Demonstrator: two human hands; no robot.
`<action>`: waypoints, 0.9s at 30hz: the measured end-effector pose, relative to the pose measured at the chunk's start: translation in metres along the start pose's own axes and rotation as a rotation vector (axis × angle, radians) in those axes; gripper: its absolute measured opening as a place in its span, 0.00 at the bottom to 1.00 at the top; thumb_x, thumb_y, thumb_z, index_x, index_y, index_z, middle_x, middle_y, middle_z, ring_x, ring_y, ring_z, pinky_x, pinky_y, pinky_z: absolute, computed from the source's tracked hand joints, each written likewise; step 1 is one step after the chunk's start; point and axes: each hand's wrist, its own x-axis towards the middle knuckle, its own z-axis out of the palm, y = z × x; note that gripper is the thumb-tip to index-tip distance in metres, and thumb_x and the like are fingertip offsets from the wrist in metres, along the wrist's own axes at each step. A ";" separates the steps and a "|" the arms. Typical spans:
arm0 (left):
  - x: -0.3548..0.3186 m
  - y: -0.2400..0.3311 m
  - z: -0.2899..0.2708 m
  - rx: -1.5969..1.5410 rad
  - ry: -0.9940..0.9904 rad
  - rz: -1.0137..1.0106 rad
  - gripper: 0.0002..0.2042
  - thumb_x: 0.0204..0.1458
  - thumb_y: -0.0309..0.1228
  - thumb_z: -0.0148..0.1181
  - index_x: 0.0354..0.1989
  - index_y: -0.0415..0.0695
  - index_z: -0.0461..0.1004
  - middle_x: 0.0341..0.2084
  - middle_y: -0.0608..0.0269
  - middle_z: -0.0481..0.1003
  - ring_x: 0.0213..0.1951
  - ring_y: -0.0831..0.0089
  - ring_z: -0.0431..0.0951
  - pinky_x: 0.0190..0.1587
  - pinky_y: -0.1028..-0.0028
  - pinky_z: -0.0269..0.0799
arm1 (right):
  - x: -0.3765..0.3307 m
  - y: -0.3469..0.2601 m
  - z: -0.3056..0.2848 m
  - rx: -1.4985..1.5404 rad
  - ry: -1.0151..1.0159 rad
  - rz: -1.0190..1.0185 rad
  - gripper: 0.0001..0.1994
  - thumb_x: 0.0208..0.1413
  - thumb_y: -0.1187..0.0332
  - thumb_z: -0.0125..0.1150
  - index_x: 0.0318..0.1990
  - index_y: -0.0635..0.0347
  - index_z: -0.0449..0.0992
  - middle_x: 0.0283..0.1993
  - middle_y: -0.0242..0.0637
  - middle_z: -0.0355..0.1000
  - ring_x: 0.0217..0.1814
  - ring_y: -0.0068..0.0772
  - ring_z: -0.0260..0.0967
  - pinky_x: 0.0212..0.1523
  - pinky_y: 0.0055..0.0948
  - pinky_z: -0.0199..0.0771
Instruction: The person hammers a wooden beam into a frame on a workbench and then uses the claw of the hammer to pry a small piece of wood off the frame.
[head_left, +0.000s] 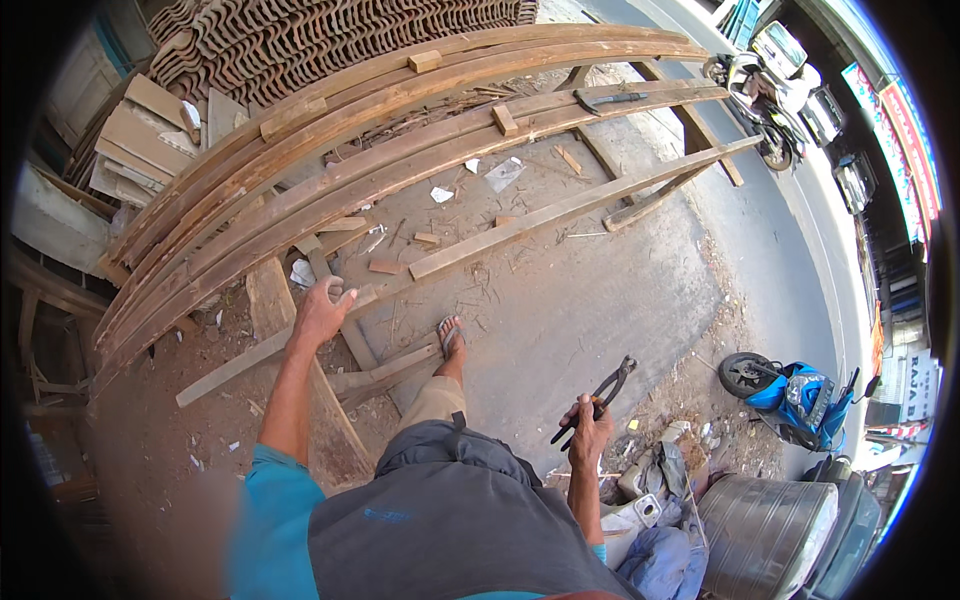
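Note:
My left hand (322,314) is closed on a narrow wooden batten (240,365), its fingers over the top near the batten's right end. The batten slants down to the left, across a wide plank. My right hand (590,430) grips a pair of pincers (615,378) by dark handles. The jaws point up and away, and the tool is held in the air right of my body. A long wooden beam (570,212) lies on supports just beyond my left hand. Farther off, a claw hammer (609,99) rests on the stacked long beams (400,160).
Roof tiles (330,45) are stacked at the back. Wood offcuts and litter lie on the ground around my sandalled foot (452,335). To the right stand a blue motorbike (800,400) and a metal drum (765,530) beside rags. A road runs beyond.

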 end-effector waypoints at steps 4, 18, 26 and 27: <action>0.137 0.024 0.004 0.318 0.274 0.232 0.29 0.54 0.45 0.66 0.58 0.37 0.71 0.55 0.41 0.73 0.58 0.46 0.71 0.61 0.54 0.66 | 0.058 -0.013 0.028 -0.150 -0.024 0.125 0.18 0.65 0.54 0.62 0.39 0.64 0.74 0.23 0.32 0.70 0.21 0.25 0.70 0.25 0.25 0.72; 0.317 -0.012 0.056 0.766 0.560 0.131 0.25 0.60 0.51 0.56 0.58 0.46 0.74 0.58 0.55 0.73 0.65 0.53 0.63 0.67 0.46 0.52 | 0.024 0.099 -0.115 -0.953 0.110 0.655 0.22 0.61 0.56 0.60 0.24 0.68 0.78 0.19 0.39 0.74 0.21 0.37 0.72 0.25 0.43 0.71; 0.352 0.063 0.015 0.528 -0.061 -0.236 0.32 0.64 0.59 0.41 0.57 0.41 0.74 0.57 0.39 0.73 0.63 0.43 0.67 0.64 0.52 0.60 | 0.126 0.087 -0.050 -0.740 -0.042 0.378 0.21 0.61 0.54 0.60 0.30 0.69 0.78 0.21 0.45 0.74 0.24 0.42 0.72 0.27 0.46 0.68; 0.354 0.069 0.017 0.543 -0.065 -0.222 0.32 0.64 0.59 0.41 0.57 0.41 0.74 0.57 0.39 0.73 0.63 0.43 0.67 0.64 0.52 0.60 | 0.145 0.078 -0.043 -0.723 -0.066 0.347 0.21 0.61 0.54 0.60 0.31 0.69 0.78 0.21 0.46 0.74 0.25 0.43 0.72 0.28 0.46 0.68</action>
